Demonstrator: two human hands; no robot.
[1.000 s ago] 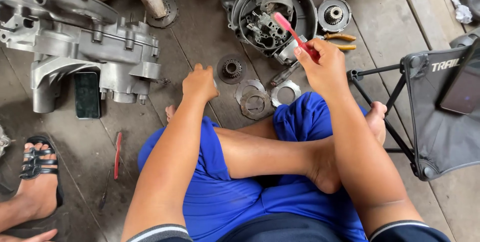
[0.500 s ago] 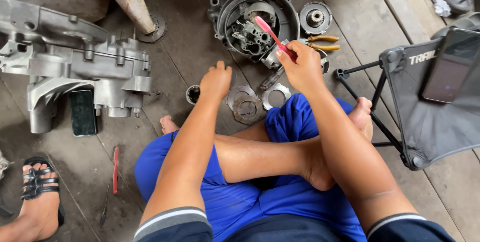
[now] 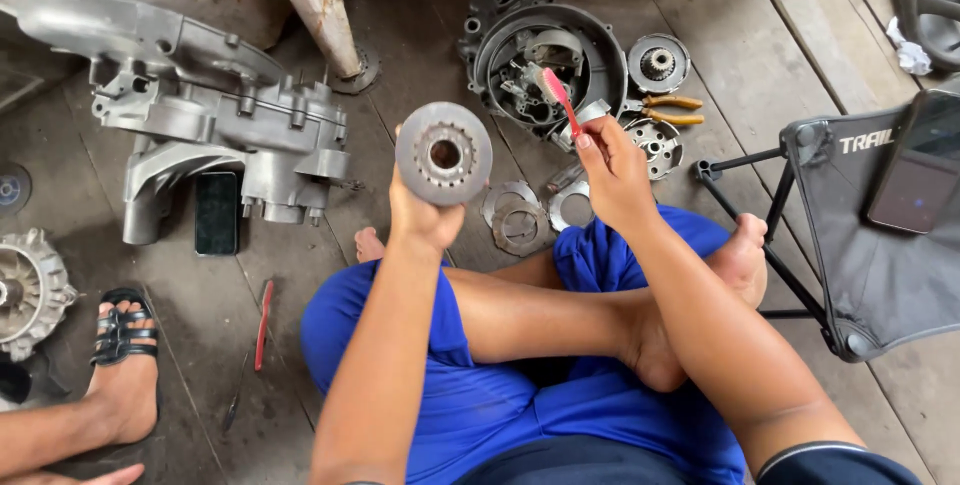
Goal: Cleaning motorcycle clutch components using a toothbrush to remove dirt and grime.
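Clutch disc [image 3: 444, 153] is gripped up in the left hand [image 3: 424, 217], right hand [image 3: 612, 173] clutching a red toothbrush [image 3: 558, 97]. Brushing looks barely started; more rings [image 3: 518, 215] wait at 5 o'clock.

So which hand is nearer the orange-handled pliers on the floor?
Right. The right hand, holding a red brush, sits just below-left of the pliers; the left hand, holding a round metal disc, is farther left.

engine case [image 3: 215, 120] left | round housing [image 3: 545, 65] behind disc [image 3: 444, 153] | folding stool [image 3: 870, 235] right (phone [image 3: 912, 177] on it)
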